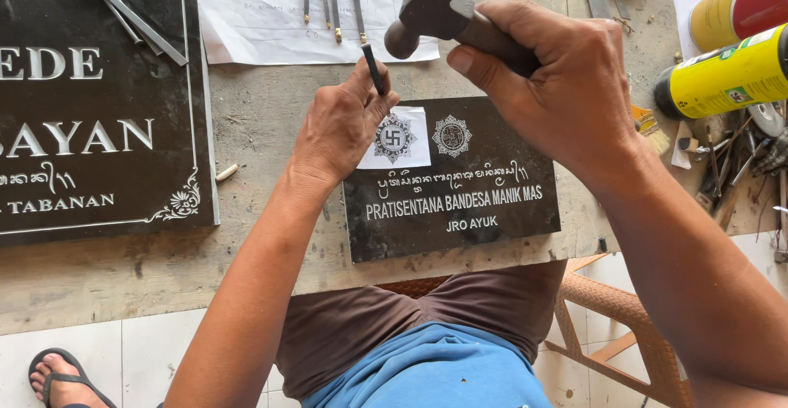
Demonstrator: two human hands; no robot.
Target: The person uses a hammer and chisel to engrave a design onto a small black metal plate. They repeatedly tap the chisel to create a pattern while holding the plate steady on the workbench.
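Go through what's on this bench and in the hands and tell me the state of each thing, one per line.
Left hand: pinching a chisel.
Chisel: tilted, tip hidden behind the fingers.
Right hand: gripping a hammer.
Hammer: raised above the chisel, apart from it.
Small dark plaque: flat, paper pattern on its top left.
Yellow spray can: lying on its side.

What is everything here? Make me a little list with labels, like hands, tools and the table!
left hand: pinches a thin dark chisel, tip on the small black plaque
right hand: grips a hammer raised above the chisel
table: grey and dusty
also there: big black plaque, white paper, yellow spray can, spare chisels
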